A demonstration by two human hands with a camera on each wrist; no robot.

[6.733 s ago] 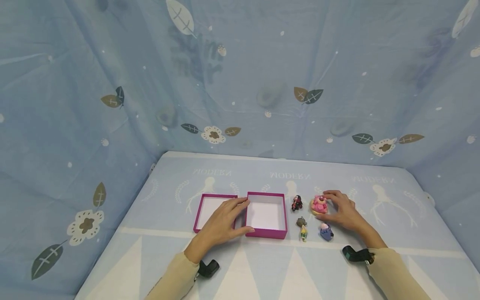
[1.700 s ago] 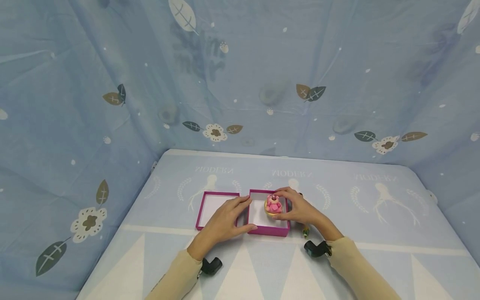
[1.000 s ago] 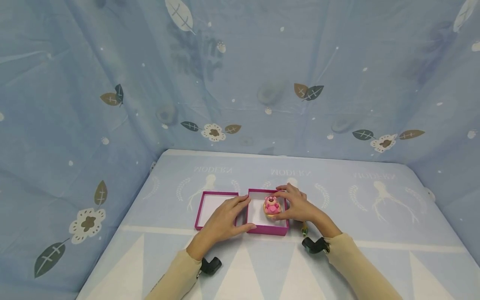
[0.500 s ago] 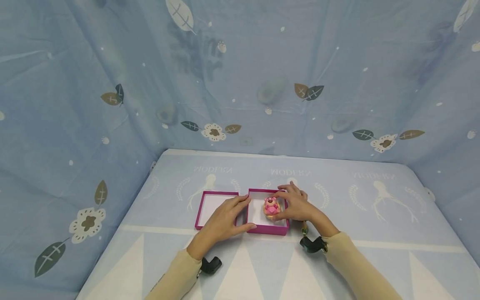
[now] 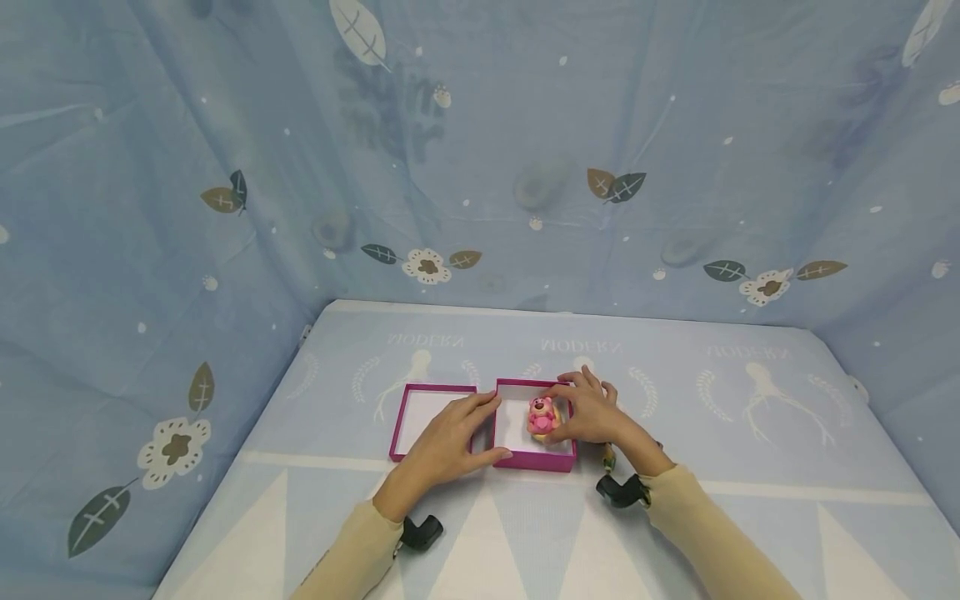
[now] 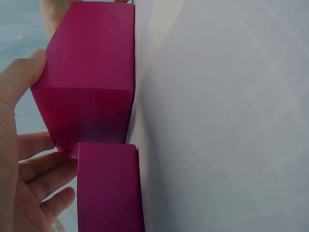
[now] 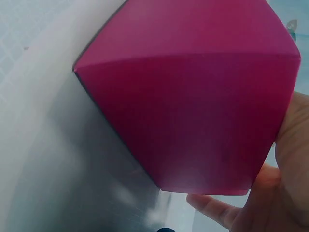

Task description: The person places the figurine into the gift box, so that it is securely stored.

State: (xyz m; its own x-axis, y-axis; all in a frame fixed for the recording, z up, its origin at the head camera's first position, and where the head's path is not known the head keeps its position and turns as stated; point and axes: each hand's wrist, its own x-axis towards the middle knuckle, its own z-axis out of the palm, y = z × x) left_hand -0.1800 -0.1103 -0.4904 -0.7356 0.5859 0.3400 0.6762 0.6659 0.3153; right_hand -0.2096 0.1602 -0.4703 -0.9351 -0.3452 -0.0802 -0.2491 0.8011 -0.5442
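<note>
My right hand (image 5: 595, 415) reaches over the right wall of an open magenta box (image 5: 534, 461) with a white inside. Between its thumb and index finger it pinches a pink bear figurine (image 5: 542, 417) on a yellowish base, leaning slightly inside the box. Whether the base touches the floor, I cannot tell. My left hand (image 5: 441, 442) lies along the box's left wall, thumb at the near corner and fingers extended at the far part. Under that hand is the shallow magenta lid (image 5: 433, 387), inside up. The right wrist view has the box wall (image 7: 193, 116) hiding the figurine.
A small green and yellow figure (image 5: 608, 459) lies right of the box, partly covered by the right wrist. A dark bit of another object (image 5: 659, 445) shows past the right forearm. A blue patterned cloth (image 5: 480, 208) hangs behind the table.
My right hand has carried the bear figurine from the table on the right into the box. Over the last second the figurine has tilted slightly. The left hand has stayed at the box.
</note>
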